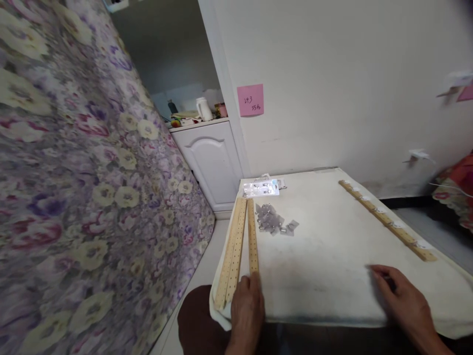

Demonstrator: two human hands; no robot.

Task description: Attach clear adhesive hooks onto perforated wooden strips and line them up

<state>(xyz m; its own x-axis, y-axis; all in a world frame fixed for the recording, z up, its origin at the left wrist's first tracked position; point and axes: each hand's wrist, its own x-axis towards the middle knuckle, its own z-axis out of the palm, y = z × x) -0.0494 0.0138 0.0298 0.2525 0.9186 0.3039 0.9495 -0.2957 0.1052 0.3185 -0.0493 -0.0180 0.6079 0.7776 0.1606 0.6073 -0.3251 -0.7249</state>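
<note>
My left hand [247, 308] rests at the near end of several perforated wooden strips [239, 244] lying side by side along the left edge of a white-covered table [332, 276]. Its fingers curl onto the end of the rightmost strip [253, 241]. My right hand [404, 298] lies on the cloth near the front right, fingers bent and pressed down; whether it holds anything is unclear. A heap of small grey metal pieces [274, 220] sits right of the strips. Another wooden strip [387, 220] with white tags lies diagonally at the right.
A clear plastic packet [260, 188] lies at the table's far left corner. A floral bedspread [74, 172] fills the left. A white cabinet [211, 160] stands behind, and a pink note [250, 100] is stuck on the wall. Red fabric [458, 190] lies at the far right.
</note>
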